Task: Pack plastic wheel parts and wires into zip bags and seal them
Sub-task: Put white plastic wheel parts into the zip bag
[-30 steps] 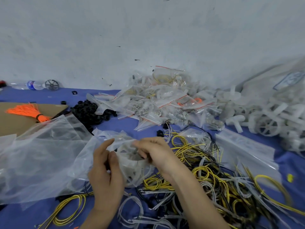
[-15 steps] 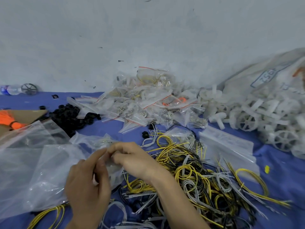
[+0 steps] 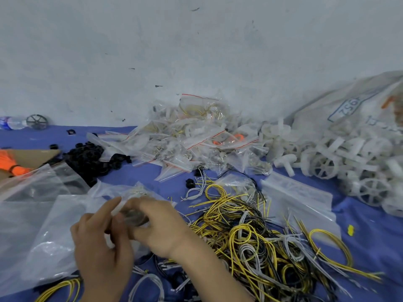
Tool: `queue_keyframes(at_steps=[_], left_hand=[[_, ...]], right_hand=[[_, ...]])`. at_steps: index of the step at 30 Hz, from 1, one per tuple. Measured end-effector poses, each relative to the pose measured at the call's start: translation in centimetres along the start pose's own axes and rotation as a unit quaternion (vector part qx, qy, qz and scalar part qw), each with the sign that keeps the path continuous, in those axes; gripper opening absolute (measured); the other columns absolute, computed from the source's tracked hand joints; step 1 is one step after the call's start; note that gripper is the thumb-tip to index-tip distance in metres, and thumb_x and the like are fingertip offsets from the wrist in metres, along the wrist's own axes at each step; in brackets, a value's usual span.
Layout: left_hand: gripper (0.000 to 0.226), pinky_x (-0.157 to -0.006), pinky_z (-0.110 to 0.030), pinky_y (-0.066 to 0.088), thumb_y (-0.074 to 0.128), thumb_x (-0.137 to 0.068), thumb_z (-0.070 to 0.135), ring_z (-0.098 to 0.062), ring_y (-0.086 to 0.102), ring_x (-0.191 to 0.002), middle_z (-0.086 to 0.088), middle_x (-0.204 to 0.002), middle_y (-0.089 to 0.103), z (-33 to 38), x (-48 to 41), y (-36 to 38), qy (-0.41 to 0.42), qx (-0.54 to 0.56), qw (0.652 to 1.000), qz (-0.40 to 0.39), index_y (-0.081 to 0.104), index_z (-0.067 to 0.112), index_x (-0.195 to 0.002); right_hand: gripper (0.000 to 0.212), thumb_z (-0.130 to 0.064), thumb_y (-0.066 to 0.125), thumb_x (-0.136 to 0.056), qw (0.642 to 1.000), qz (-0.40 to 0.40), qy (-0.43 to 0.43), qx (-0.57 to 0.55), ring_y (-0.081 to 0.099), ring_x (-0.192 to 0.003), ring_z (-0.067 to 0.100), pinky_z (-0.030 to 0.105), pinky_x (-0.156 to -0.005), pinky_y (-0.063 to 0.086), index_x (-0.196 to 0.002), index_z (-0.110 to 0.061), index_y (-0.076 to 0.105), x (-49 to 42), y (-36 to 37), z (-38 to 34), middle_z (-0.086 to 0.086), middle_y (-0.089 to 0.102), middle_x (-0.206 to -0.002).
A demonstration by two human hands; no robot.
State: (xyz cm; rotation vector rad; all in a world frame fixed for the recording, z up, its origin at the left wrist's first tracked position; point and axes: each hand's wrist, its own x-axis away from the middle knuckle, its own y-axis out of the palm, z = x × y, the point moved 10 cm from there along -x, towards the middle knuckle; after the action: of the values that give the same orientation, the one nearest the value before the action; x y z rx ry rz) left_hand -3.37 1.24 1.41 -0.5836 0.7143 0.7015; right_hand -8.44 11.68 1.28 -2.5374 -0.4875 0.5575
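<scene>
Both my hands hold a small clear zip bag (image 3: 133, 215) low in the middle of the view. My left hand (image 3: 102, 247) pinches its upper edge between thumb and forefinger. My right hand (image 3: 161, 227) grips the bag from the right, fingers curled over it. What is inside the bag is blurred. A tangle of yellow, white and black wires (image 3: 250, 236) lies just right of my hands. White plastic wheel parts (image 3: 340, 162) are heaped at the right. A stack of empty zip bags (image 3: 301, 192) lies between wires and wheels.
A pile of filled zip bags (image 3: 192, 140) sits against the wall. Black small parts (image 3: 89, 160) lie left of it. Large clear plastic bags (image 3: 32, 214) cover the left. An orange bundle (image 3: 13, 164) rests on cardboard at far left; a water bottle (image 3: 13, 123) lies by the wall.
The view has swung to the right, so the wheel heap and its sack show more. My hands have closed together on the small bag and shifted lower left in view.
</scene>
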Motion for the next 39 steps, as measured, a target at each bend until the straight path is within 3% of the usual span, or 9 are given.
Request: queue_keyframes(at_steps=[8, 13, 15, 20, 27, 31, 33, 35, 39], left_hand=[[0.030, -0.065, -0.023, 0.028, 0.037, -0.088, 0.030, -0.021, 0.044, -0.079, 0.018, -0.084, 0.028, 2.5, 0.9, 0.3, 0.070, 0.019, 0.997, -0.020, 0.052, 0.029, -0.115], [0.029, -0.064, -0.024, 0.025, 0.037, -0.090, 0.027, -0.017, 0.040, -0.083, 0.022, -0.081, 0.029, 2.8, 1.2, 0.7, 0.054, 0.033, 0.998, -0.018, 0.051, 0.025, -0.115], [0.027, -0.066, -0.023, 0.029, 0.038, -0.090, 0.025, -0.008, 0.034, -0.081, 0.024, -0.081, 0.034, 3.1, 1.3, 1.1, 0.068, 0.024, 0.997, -0.026, 0.051, 0.025, -0.114], [0.026, -0.083, -0.016, 0.027, 0.039, -0.091, 0.025, -0.006, 0.032, -0.080, 0.009, -0.074, 0.045, 1.8, 0.8, 1.3, 0.054, 0.030, 0.997, -0.035, 0.054, 0.019, -0.113], [0.028, -0.080, -0.035, 0.034, 0.040, -0.091, 0.024, -0.001, 0.029, -0.084, 0.024, -0.083, 0.042, 1.9, 0.8, 0.9, 0.050, 0.031, 0.998, -0.012, 0.058, 0.015, -0.111], [0.029, -0.072, -0.044, 0.034, 0.040, -0.090, 0.024, -0.001, 0.030, -0.085, 0.024, -0.083, 0.043, 2.0, 0.7, 1.0, 0.048, 0.030, 0.998, -0.014, 0.059, 0.014, -0.110], [0.029, -0.072, -0.045, 0.034, 0.040, -0.090, 0.024, 0.000, 0.030, -0.085, 0.023, -0.082, 0.044, 2.0, 0.7, 1.0, 0.050, 0.031, 0.998, -0.018, 0.059, 0.015, -0.109], [0.028, -0.073, -0.045, 0.035, 0.039, -0.091, 0.025, -0.001, 0.031, -0.084, 0.022, -0.081, 0.046, 1.8, 0.7, 1.1, 0.045, 0.036, 0.998, -0.021, 0.059, 0.016, -0.109], [0.028, -0.085, -0.029, 0.034, 0.039, -0.092, 0.027, 0.000, 0.031, -0.083, 0.023, -0.082, 0.046, 1.6, 0.8, 1.0, 0.040, 0.032, 0.998, -0.025, 0.060, 0.016, -0.108]], right_hand=[[0.007, -0.023, 0.065, -0.077, 0.985, 0.137, 0.099, 0.023, 0.050, -0.074, 0.009, 0.019, -0.065, 0.038, -0.082, -0.020, 0.064, 0.6, -0.3, 2.3, -0.006, 0.052, -0.089], [0.022, -0.005, 0.067, -0.082, 0.973, -0.090, 0.155, -0.143, 0.053, -0.075, 0.005, 0.013, -0.067, 0.044, -0.084, -0.023, 0.054, 1.1, 1.3, 2.5, -0.006, 0.056, -0.084], [0.025, -0.009, 0.071, -0.081, 0.979, -0.118, 0.138, -0.097, 0.057, -0.090, 0.001, 0.011, -0.076, 0.045, -0.099, -0.025, 0.064, 1.6, -1.1, 2.2, -0.014, 0.061, -0.095], [0.009, -0.021, 0.067, -0.085, 0.964, 0.089, 0.211, 0.135, 0.061, -0.087, 0.009, 0.021, -0.079, 0.050, -0.094, -0.019, 0.070, 2.8, -11.2, 5.5, -0.006, 0.067, -0.093], [0.029, -0.018, 0.069, -0.083, 0.879, -0.042, 0.363, 0.305, 0.058, -0.105, 0.031, 0.042, -0.093, 0.049, -0.110, -0.008, 0.062, 4.5, -8.5, 12.4, 0.012, 0.063, -0.114], [0.024, -0.010, 0.054, -0.089, 0.893, 0.043, 0.323, 0.310, 0.054, -0.106, 0.030, 0.040, -0.098, 0.041, -0.112, -0.018, 0.056, 3.7, -9.9, 11.1, 0.009, 0.062, -0.110], [0.033, -0.004, 0.048, -0.089, 0.924, 0.111, 0.282, 0.232, 0.056, -0.082, 0.025, 0.034, -0.079, 0.046, -0.110, -0.029, 0.053, 3.6, -11.5, 9.4, 0.006, 0.061, -0.087], [0.038, 0.003, 0.046, -0.087, 0.947, 0.174, 0.246, 0.112, 0.046, -0.055, 0.022, 0.028, -0.054, 0.040, -0.094, -0.031, 0.061, 4.0, -13.5, 7.5, 0.003, 0.056, -0.068], [0.043, 0.006, 0.050, -0.082, 0.925, 0.335, 0.177, -0.034, 0.063, -0.067, 0.001, 0.012, -0.062, 0.047, -0.059, -0.023, 0.072, 7.4, -19.9, 4.2, -0.007, 0.071, -0.072]])
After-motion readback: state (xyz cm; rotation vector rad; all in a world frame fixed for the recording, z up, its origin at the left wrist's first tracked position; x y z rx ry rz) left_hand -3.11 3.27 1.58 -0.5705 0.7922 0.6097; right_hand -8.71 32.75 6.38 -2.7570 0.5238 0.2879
